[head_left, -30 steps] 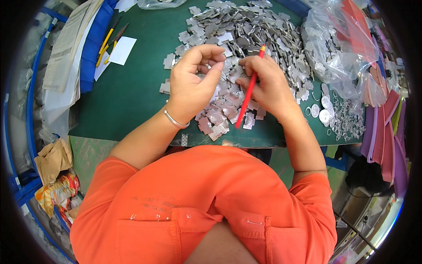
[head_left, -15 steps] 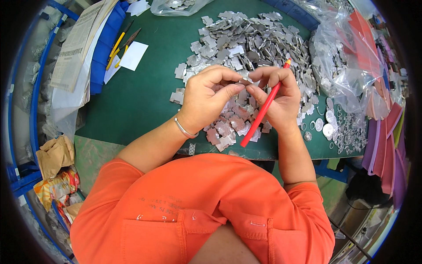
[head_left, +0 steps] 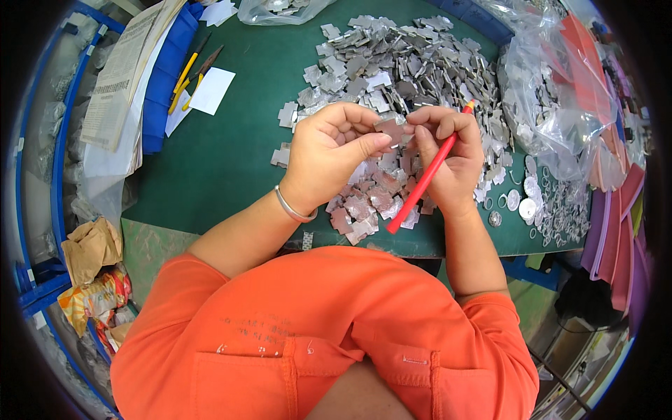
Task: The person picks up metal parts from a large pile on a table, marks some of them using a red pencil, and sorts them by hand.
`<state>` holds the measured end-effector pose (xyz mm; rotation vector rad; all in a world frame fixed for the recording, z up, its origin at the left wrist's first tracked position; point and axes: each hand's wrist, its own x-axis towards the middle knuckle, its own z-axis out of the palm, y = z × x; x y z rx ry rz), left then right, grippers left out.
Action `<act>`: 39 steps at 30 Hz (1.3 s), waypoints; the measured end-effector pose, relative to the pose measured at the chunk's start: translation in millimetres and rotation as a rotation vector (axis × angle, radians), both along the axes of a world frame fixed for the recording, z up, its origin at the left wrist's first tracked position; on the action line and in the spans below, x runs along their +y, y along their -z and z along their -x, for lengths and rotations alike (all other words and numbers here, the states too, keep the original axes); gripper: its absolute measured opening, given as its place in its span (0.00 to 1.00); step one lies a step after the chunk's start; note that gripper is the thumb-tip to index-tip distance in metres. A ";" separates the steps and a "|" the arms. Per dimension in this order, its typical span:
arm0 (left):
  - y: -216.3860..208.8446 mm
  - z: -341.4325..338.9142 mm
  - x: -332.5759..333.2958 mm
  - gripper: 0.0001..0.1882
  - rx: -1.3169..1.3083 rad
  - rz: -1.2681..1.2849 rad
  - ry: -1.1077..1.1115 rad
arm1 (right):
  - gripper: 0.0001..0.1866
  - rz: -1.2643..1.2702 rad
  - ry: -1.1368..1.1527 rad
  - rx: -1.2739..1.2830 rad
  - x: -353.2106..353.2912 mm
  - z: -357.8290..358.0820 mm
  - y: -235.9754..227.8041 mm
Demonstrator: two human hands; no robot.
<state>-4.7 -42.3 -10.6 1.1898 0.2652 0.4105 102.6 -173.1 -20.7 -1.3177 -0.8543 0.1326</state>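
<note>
A small flat grey metal plate (head_left: pixel 390 131) with notched edges is pinched between the thumb and fingers of my left hand (head_left: pixel 325 143). My right hand (head_left: pixel 453 157) holds a long red pencil (head_left: pixel 425 180) slanting across the palm, its yellowish end up by the knuckles. The right thumb and fingertips are at the plate's right edge; whether they grip it I cannot tell. Behind my hands rises a large heap of similar metal plates (head_left: pixel 413 59). Nearer my body, below the fingers, more plates (head_left: pixel 364 203) are spread, some pinkish-brown on their faces.
On the green tabletop (head_left: pixel 238 147), yellow-handled tools (head_left: pixel 183 87) and white paper (head_left: pixel 212 91) are at the left, beside a blue bin (head_left: pixel 162 105). To the right are metal rings and discs (head_left: pixel 553 203) and a clear plastic bag (head_left: pixel 553 105). Blue shelving (head_left: pixel 59 140) stands far left.
The metal plate has turned so that its flat face now shows. My right fingertips have shifted slightly right, and the pencil has moved with them.
</note>
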 end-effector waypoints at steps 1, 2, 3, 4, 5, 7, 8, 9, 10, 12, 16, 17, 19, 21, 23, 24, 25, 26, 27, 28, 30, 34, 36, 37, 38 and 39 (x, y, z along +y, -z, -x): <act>-0.5 0.0 -0.8 0.09 -0.026 -0.055 -0.030 | 0.10 0.014 -0.037 0.070 -1.5 1.1 -1.1; -1.4 -0.2 -2.0 0.07 -0.053 -0.110 -0.059 | 0.10 0.029 -0.074 0.141 -3.1 2.0 -3.2; -1.3 0.1 -3.1 0.06 -0.076 -0.164 -0.088 | 0.09 0.045 -0.111 0.214 -4.9 3.5 -4.9; 1.0 -0.4 -2.2 0.06 -0.131 -0.316 -0.128 | 0.09 0.063 -0.141 0.252 -5.8 5.0 -6.6; 4.6 -1.6 0.0 0.07 -0.186 -0.468 -0.167 | 0.09 0.060 -0.158 0.287 -6.3 6.6 -7.7; 5.0 -2.3 -0.1 0.08 -0.243 -0.672 -0.219 | 0.08 0.054 -0.187 0.355 -7.1 9.4 -9.7; 0.6 -1.7 -1.4 0.09 -0.245 -0.723 -0.233 | 0.09 0.038 -0.200 0.396 -7.5 10.8 -11.0; -2.0 -1.1 -2.5 0.10 -0.246 -0.777 -0.250 | 0.09 0.023 -0.213 0.370 -7.3 11.1 -10.4; -2.0 -0.9 -2.5 0.10 -0.262 -0.808 -0.247 | 0.10 0.008 -0.226 0.344 -6.8 10.9 -9.2; -1.6 -0.5 -1.2 0.11 -0.294 -0.869 -0.241 | 0.10 -0.006 -0.233 0.269 -6.5 10.1 -6.6; -0.8 -0.8 -0.4 0.11 -0.319 -0.898 -0.246 | 0.11 0.024 -0.189 0.100 -6.7 8.8 -4.7; -0.9 -0.4 -0.8 0.11 -0.312 -0.881 -0.244 | 0.11 0.038 -0.173 0.064 -7.0 8.9 -5.1; -2.6 -0.8 -1.1 0.10 -0.293 -0.856 -0.234 | 0.10 0.024 -0.189 0.176 -8.0 10.5 -9.7; -5.3 -0.1 -3.0 0.10 -0.263 -0.837 -0.214 | 0.10 0.016 -0.202 0.236 -8.6 10.6 -11.7; -2.8 -0.8 -2.3 0.10 -0.274 -0.822 -0.215 | 0.09 0.015 -0.212 0.242 -9.6 9.8 -12.0; -1.8 -1.4 -1.8 0.10 -0.281 -0.814 -0.216 | 0.09 0.014 -0.217 0.239 -9.8 9.5 -12.1; -1.9 -1.5 -1.6 0.10 -0.281 -0.815 -0.213 | 0.08 0.013 -0.223 0.237 -10.0 9.3 -12.0; -2.1 -1.4 -1.6 0.10 -0.280 -0.817 -0.211 | 0.08 0.012 -0.229 0.235 -10.1 9.0 -11.7; -2.4 -0.8 -1.8 0.10 -0.278 -0.818 -0.208 | 0.08 0.008 -0.232 0.240 -10.0 8.6 -10.6; -2.9 -0.7 -2.0 0.10 -0.272 -0.812 -0.206 | 0.08 0.005 -0.236 0.245 -9.8 7.8 -9.3; -4.0 -0.7 -3.0 0.10 -0.259 -0.799 -0.202 | 0.07 0.005 -0.235 0.270 -9.9 7.8 -9.2; -7.2 0.9 -5.0 0.08 -0.223 -0.782 -0.194 | 0.07 0.034 -0.222 0.290 -9.7 9.2 -11.6; -3.4 1.3 -0.9 0.06 -0.213 -0.814 -0.185 | 0.08 0.031 -0.224 0.298 -8.9 8.8 -10.2; -3.4 0.8 -1.6 0.06 -0.172 -0.662 -0.160 | 0.08 0.018 -0.229 0.317 -8.6 8.4 -7.0; -3.8 0.6 -3.8 0.06 -0.130 -0.511 -0.135 | 0.09 0.005 -0.235 0.335 -8.1 7.9 -5.6; -4.8 1.3 -4.3 0.07 -0.090 -0.364 -0.113 | 0.09 0.004 -0.213 0.312 -6.6 7.5 -6.4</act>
